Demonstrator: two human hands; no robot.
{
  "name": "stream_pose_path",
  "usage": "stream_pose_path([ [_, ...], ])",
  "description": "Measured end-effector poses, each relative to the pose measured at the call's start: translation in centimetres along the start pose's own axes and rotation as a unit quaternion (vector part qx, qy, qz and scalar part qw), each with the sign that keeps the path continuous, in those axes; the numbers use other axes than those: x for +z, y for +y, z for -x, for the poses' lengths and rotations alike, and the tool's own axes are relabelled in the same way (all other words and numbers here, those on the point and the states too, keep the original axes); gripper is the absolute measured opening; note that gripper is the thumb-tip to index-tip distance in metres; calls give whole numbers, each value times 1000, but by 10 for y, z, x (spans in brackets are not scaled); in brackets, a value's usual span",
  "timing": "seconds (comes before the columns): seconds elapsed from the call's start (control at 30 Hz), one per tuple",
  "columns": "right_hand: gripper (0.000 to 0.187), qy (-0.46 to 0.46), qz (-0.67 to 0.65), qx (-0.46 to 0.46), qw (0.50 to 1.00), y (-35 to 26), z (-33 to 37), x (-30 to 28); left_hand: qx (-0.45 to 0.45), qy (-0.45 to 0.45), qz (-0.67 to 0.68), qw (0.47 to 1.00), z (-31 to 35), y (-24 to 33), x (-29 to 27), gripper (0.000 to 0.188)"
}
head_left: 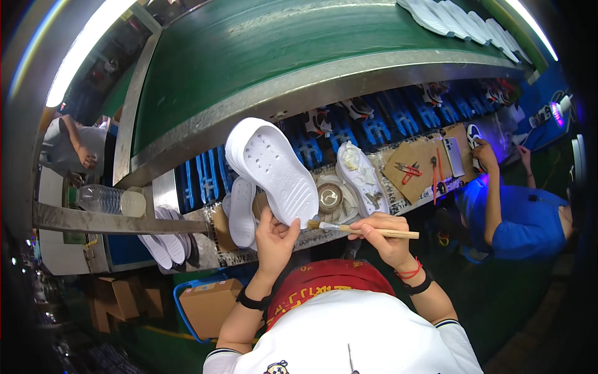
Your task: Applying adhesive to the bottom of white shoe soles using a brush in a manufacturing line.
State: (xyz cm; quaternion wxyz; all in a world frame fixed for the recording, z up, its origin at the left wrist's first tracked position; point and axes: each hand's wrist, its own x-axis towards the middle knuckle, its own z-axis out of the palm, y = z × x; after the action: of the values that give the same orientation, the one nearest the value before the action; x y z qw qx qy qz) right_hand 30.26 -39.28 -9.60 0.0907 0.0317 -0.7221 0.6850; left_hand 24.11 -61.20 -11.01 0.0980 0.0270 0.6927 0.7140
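A white shoe sole is tilted up in front of me, its hollow inner side with small holes facing me. My left hand grips it by the lower end, thumb near the rim. In my right hand is a wooden-handled brush, pinched near the ferrule. Its bristles point left and meet or almost meet the sole's lower right edge. Behind the brush stands a round pot with brownish contents. Another white sole, holding crumpled white material, lies right of the pot. More white soles rest left of my left hand.
A green conveyor belt with a metal edge runs ahead, carrying white soles far right. Red-handled snips and a phone lie on cardboard. A person in blue works at right. A plastic bottle is at left.
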Motion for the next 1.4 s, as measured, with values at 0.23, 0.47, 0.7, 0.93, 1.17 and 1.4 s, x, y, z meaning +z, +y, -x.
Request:
stream_pose_path([
  [0.23, 13, 7, 26, -24, 999, -6, -3, -5, 6, 5, -19, 1000, 1, 7, 7, 36],
  [0.47, 13, -19, 64, -64, 996, -9, -7, -9, 5, -8, -37, 999, 3, 7, 5, 37],
  [0.7, 11, -27, 108, -100, 989, -16, -11, -17, 13, -15, -43, 999, 3, 10, 7, 43],
  [0.93, 11, -32, 131, -118, 984, -19, -10, -21, 5, -20, -45, 999, 4, 10, 8, 45],
  [1.17, 11, -39, 156, -148, 976, -20, -9, -20, 5, -27, -42, 999, 9, 13, 10, 49],
  [1.4, 11, -48, 147, -143, 978, -18, -11, -20, 17, -29, -56, 998, 5, 13, 10, 48],
])
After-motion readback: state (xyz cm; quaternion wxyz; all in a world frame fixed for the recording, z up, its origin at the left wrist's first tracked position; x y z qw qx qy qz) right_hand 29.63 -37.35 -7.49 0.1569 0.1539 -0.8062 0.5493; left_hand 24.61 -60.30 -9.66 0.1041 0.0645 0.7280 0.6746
